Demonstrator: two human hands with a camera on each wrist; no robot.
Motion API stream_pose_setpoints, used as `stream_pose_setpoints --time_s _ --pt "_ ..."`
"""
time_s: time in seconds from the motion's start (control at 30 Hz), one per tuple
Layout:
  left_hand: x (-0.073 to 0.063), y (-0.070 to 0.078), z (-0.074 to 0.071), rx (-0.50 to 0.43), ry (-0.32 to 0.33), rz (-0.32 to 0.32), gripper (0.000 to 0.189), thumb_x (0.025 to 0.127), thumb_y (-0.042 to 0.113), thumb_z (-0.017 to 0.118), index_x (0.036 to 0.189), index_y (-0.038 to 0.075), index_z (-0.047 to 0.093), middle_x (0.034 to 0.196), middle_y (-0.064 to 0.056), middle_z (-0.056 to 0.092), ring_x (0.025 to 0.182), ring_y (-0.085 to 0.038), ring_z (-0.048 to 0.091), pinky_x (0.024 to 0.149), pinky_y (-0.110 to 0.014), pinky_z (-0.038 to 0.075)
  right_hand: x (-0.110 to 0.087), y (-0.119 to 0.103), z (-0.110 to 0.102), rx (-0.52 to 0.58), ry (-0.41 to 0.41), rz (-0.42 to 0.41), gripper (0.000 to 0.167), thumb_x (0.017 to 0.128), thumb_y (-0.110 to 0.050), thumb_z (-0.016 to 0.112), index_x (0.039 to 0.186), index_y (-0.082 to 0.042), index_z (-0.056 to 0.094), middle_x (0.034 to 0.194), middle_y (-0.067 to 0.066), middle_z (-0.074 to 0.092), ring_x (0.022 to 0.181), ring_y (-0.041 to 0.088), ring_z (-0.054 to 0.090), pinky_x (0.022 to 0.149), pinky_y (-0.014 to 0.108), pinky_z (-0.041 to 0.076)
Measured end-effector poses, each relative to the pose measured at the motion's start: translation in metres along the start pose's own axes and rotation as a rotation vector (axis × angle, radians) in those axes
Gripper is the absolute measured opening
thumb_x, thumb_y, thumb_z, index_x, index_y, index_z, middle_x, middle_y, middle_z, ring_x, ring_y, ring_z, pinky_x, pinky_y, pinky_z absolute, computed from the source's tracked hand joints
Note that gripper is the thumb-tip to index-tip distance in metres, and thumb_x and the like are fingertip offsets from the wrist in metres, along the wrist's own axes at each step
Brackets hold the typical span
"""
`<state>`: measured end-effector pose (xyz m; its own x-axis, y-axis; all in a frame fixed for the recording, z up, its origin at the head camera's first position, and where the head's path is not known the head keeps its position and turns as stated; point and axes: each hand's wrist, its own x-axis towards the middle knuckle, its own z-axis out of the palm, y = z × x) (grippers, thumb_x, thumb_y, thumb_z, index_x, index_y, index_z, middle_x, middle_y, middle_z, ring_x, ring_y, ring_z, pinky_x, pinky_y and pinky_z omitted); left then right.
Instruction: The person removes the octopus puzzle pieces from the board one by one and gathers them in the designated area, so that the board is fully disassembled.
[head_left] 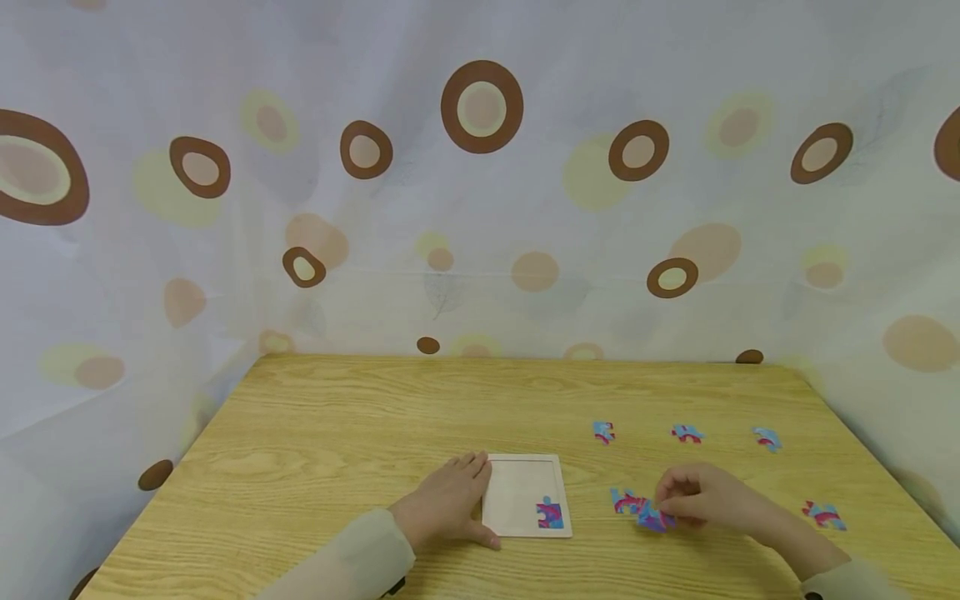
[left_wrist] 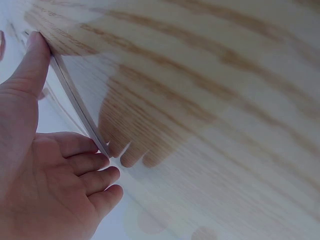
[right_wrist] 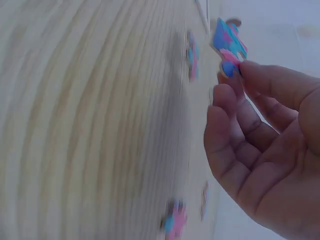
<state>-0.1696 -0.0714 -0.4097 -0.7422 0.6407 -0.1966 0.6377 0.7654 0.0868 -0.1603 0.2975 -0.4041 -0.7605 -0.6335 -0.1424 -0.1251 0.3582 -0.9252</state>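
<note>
A light wooden puzzle tray point(head_left: 517, 492) lies on the table with one jigsaw piece point(head_left: 550, 516) in its near right corner. My left hand point(head_left: 450, 500) rests along the tray's left side, fingers and thumb extended at its edge; in the left wrist view the palm point(left_wrist: 55, 175) shows beside that edge. Between thumb and index finger, my right hand point(head_left: 705, 497) pinches a blue, purple and pink puzzle piece point(right_wrist: 230, 47), held above the table. Another piece point(head_left: 624, 501) lies just behind the held one, which partly overlaps it in the head view.
Three loose pieces sit in a row farther back: a left one point(head_left: 603, 432), a middle one point(head_left: 687, 433) and a right one point(head_left: 767, 439). Another piece point(head_left: 825, 515) lies right of my right hand. Patterned cloth point(head_left: 480, 208) hangs behind the table point(head_left: 337, 425) and along its sides.
</note>
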Motion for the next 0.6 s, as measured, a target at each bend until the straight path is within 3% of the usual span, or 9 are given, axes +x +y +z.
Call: stream_pose_setpoints --time_s 0.1,0.3,0.4,0.5,0.6 --pt "0.0 0.001 0.0 0.001 -0.003 -0.003 0.098 0.074 0.065 0.059 0.14 -0.004 0.032 0.145 -0.017 0.029 0.132 -0.028 0.027 0.107 -0.037 0.024 -0.02 0.012 -0.013 0.044 -0.069 -0.03 0.014 0.093 -0.002 0.05 0.09 0.009 0.057 0.065 0.001 0.051 0.049 0.011 0.035 0.04 0.027 0.03" --pt "-0.001 0.003 -0.001 -0.002 -0.01 -0.024 0.1 0.073 0.065 0.06 0.141 -0.002 0.032 0.145 -0.015 0.029 0.133 -0.026 0.027 0.107 -0.036 0.024 -0.055 0.031 -0.03 0.122 -0.195 -0.046 0.01 0.091 0.005 0.047 0.089 0.011 0.056 0.062 0.024 0.037 0.048 0.026 0.03 0.039 0.037 0.027" --pt "-0.001 0.004 -0.001 -0.008 -0.014 -0.029 0.1 0.073 0.065 0.06 0.141 -0.002 0.032 0.146 -0.015 0.029 0.133 -0.026 0.027 0.107 -0.036 0.024 -0.068 0.038 -0.034 0.127 -0.239 -0.05 0.011 0.091 0.008 0.046 0.09 0.009 0.057 0.061 0.023 0.036 0.048 0.02 0.032 0.038 0.036 0.026" --pt "-0.001 0.003 0.0 -0.011 -0.015 -0.03 0.1 0.073 0.065 0.059 0.141 -0.002 0.031 0.146 -0.015 0.028 0.133 -0.026 0.026 0.107 -0.036 0.024 -0.077 0.044 -0.035 0.156 -0.296 -0.078 0.014 0.09 0.011 0.044 0.091 0.009 0.058 0.06 0.025 0.036 0.045 0.026 0.029 0.035 0.035 0.022" --pt "0.0 0.002 0.001 -0.008 -0.014 -0.029 0.1 0.073 0.065 0.059 0.141 -0.001 0.031 0.146 -0.015 0.028 0.133 -0.026 0.027 0.107 -0.036 0.023 -0.086 0.047 -0.034 0.203 -0.338 -0.042 0.015 0.09 0.011 0.044 0.091 0.01 0.058 0.058 0.021 0.039 0.044 0.028 0.026 0.034 0.031 0.022"
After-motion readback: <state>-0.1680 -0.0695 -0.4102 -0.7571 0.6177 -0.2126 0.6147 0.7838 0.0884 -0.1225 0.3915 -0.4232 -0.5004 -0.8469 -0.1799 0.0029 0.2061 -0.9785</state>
